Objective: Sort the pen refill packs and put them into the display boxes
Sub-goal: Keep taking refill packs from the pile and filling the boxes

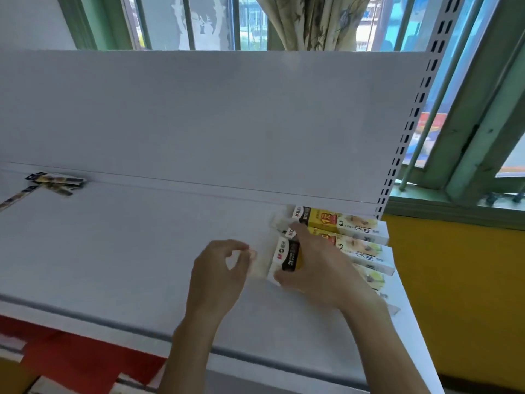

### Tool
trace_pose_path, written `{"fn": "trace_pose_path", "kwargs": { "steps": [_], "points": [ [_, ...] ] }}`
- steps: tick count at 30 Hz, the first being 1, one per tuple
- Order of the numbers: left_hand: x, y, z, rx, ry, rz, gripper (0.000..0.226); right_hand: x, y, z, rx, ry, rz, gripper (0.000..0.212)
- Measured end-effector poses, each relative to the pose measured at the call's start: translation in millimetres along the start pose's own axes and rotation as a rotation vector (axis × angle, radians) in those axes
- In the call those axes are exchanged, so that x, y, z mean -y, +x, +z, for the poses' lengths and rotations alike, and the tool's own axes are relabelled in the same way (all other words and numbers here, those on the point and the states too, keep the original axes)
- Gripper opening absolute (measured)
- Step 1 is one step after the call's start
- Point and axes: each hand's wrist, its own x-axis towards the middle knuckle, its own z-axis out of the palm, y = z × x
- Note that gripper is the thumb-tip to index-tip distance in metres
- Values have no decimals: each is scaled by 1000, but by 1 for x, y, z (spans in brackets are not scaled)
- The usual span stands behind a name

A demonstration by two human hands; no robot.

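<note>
A white shelf [136,251] runs across the view with a tall white back panel [199,123] behind it. Toward 4 o'clock, at the shelf's right end, a row of yellow-and-white display boxes [345,223] lies side by side against the panel, long sides touching.

The right hand [321,268] grips the nearest display box [287,255]. Its thumb is under the box's near edge, and its fingers [298,230] curl over the top and reach toward the next box. The box's open end points to 9 o'clock.

The left hand [221,268] is just beside that end. Its fingers are curled and its thumb and forefinger are brought together on the white end flap [260,265]. The picture is blurred here, but they appear to pinch the flap.

Far off at 9 o'clock, well apart from the hands, a few dark-and-gold refill packs [55,182] lie loosely overlapped on the shelf, close to the back panel.

At 12 o'clock, above the panel, a patterned curtain [318,21] hangs in front of a green-framed window [466,132].
</note>
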Motion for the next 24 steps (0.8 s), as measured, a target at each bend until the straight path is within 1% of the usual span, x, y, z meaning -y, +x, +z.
{"fn": "trace_pose_path", "kwargs": {
  "steps": [2, 4, 6, 7, 9, 10, 11, 13, 15, 20, 22, 24],
  "points": [
    [5, -7, 8, 36, 5, -29, 11, -20, 1, 16, -30, -73, 32, 63],
    [7, -13, 9, 20, 6, -42, 13, -33, 2, 25, -104, -85, -28, 62],
    [10, -19, 7, -19, 9, -59, 16, -37, 3, 26, -219, 73, -120, 54],
    [12, -22, 5, -42, 15, -65, 17, -36, 3, 26, -297, 156, -159, 50],
    [17, -29, -7, -106, 18, -53, 17, -27, -1, 27, -481, 237, -230, 45],
    [21, -33, -17, -139, 23, -34, 17, -19, -1, 29, -526, 265, -252, 41],
    [28, -37, -29, -166, 54, -15, 17, -8, -1, 34, -525, 303, -266, 36],
    [47, -52, -61, -223, 170, -19, 17, 23, 1, 54, -436, 361, -320, 29],
    [73, -72, -100, -313, 258, -84, 23, 64, 3, 82, -324, 376, -420, 32],
    [137, -140, -209, -568, 361, -393, 24, 191, -5, 168, 3, 475, -602, 38],
    [156, -168, -250, -635, 420, -479, 23, 242, -13, 202, 114, 494, -666, 41],
    [170, -189, -284, -693, 451, -522, 22, 287, -19, 232, 195, 510, -727, 43]
  ]
}}
